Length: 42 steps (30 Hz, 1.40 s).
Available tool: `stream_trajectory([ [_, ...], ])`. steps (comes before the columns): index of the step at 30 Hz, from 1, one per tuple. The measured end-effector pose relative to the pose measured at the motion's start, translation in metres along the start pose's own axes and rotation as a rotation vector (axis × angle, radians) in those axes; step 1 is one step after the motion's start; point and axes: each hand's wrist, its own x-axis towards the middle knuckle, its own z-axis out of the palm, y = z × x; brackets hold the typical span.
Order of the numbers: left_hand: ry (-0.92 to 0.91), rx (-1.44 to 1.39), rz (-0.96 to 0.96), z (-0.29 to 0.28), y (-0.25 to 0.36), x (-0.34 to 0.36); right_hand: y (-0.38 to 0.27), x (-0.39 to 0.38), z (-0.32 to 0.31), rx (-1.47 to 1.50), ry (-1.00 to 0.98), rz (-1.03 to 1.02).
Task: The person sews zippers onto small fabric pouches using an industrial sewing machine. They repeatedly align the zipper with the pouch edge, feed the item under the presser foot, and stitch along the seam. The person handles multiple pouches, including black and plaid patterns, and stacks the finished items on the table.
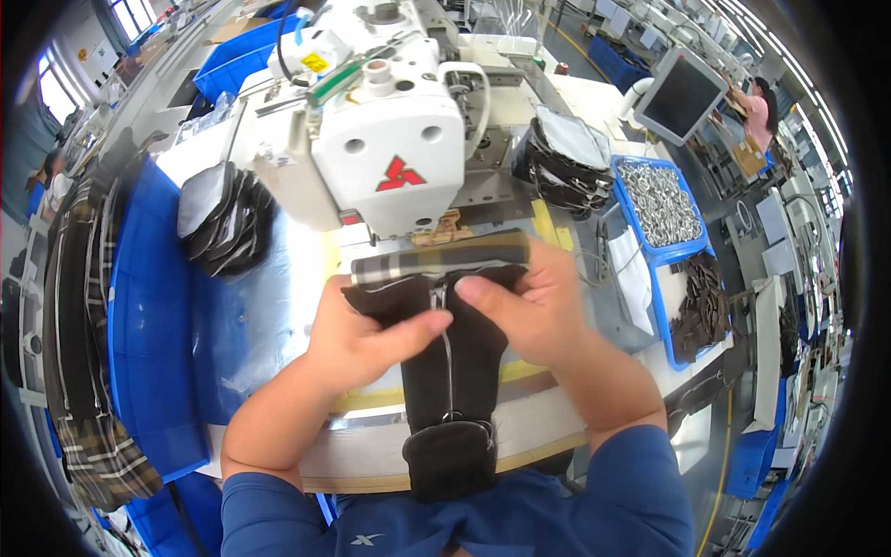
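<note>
1. Dark cloth strip (pixel 473 376): middle of frame, held up in front of the sewing machine (pixel 390 172), its tail hanging down to bottom center over the edge of the table (pixel 362 459).
2. Left hand (pixel 353 336): clamped on the left end of the strip's top edge, thumb in toward the middle.
3. Right hand (pixel 543 316): clamped on the right end, thumb near the zipper (pixel 449 362). Fingers behind the cloth mostly hidden.
4. Plaid band (pixel 399 266) runs across the top, just below the machine head in the frame; can't tell if any cloth touches the machine.
5. Step looks like squaring up the top edge. To do it well: pull both ends evenly, so the band lies straight, no sag or pucker.
6. Keep the zipper centered between the thumbs, its metal end flat, not folded under.
7. Keep the hanging tail untwisted; its weight could drag the top edge off line.
8. Fingertips should stay on the outer ends, clear of the machine head.
9. Dark stacks at left (pixel 227 223) and upper right (pixel 561 167) stand apart from the strip; avoid snagging them.
</note>
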Motion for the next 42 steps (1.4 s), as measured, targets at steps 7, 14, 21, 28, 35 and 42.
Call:
stream_trajectory([
  [7, -0.118, 0.100, -0.067, 0.000, -0.003, -0.004, -0.018, -0.001, -0.019, -0.101, -0.091, 0.041],
  [14, -0.205, 0.388, 0.378, -0.004, -0.013, -0.016, -0.040, -0.004, -0.027, 0.129, -0.340, 0.099],
  [21, -0.291, 0.478, 0.398, -0.002, -0.035, -0.028, -0.050, -0.010, -0.023, -0.122, -0.297, 0.287],
  [28, -0.275, 0.595, 0.588, 0.001, -0.017, -0.019, -0.043, -0.005, -0.027, -0.006, -0.337, 0.381],
  [35, -0.293, 0.521, 0.431, -0.002, -0.022, -0.032, -0.040, -0.004, -0.024, 0.003, -0.382, 0.344],
  [42, -0.036, 0.754, 0.326, 0.006, 0.004, -0.036, -0.021, -0.006, -0.016, -0.067, -0.253, 0.264],
])
